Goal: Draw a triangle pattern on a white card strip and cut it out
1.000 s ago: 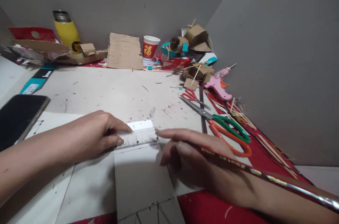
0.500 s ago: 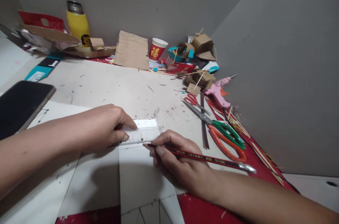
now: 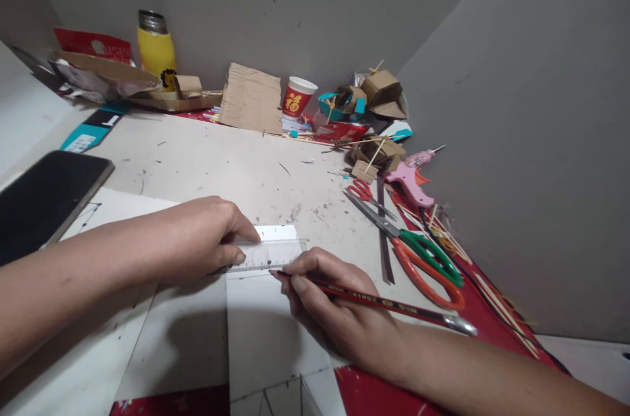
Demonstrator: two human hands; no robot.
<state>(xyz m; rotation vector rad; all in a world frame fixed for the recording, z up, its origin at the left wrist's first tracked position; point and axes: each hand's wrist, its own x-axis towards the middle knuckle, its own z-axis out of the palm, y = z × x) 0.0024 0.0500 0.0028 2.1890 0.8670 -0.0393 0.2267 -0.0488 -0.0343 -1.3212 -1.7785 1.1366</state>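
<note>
My left hand [image 3: 216, 235] presses a clear ruler [image 3: 275, 254] flat across a strip of white card [image 3: 266, 324], thumb and forefinger on the ruler's left part. In my right hand [image 3: 335, 304] is a red and black pencil [image 3: 374, 298], pinched near its point. The pencil tip touches or nearly touches the card just below the ruler's lower edge. Dark drawn lines cross the card near the bottom of the view, and a faint line runs under the ruler. Another white sheet [image 3: 73, 331] with pen marks lies beneath my left forearm.
A phone [image 3: 54, 199] lies at left. Scissors with green and orange handles [image 3: 428, 265], small red scissors [image 3: 361, 189] and a pink glue gun [image 3: 411, 180] lie at right. Along the back stand a yellow bottle [image 3: 156, 52], cardboard [image 3: 251, 98] and a paper cup [image 3: 298, 98].
The whole view has shifted slightly, so things sit a little further right and lower. Both hands keep their hold, with the pencil tip still close beneath the ruler.
</note>
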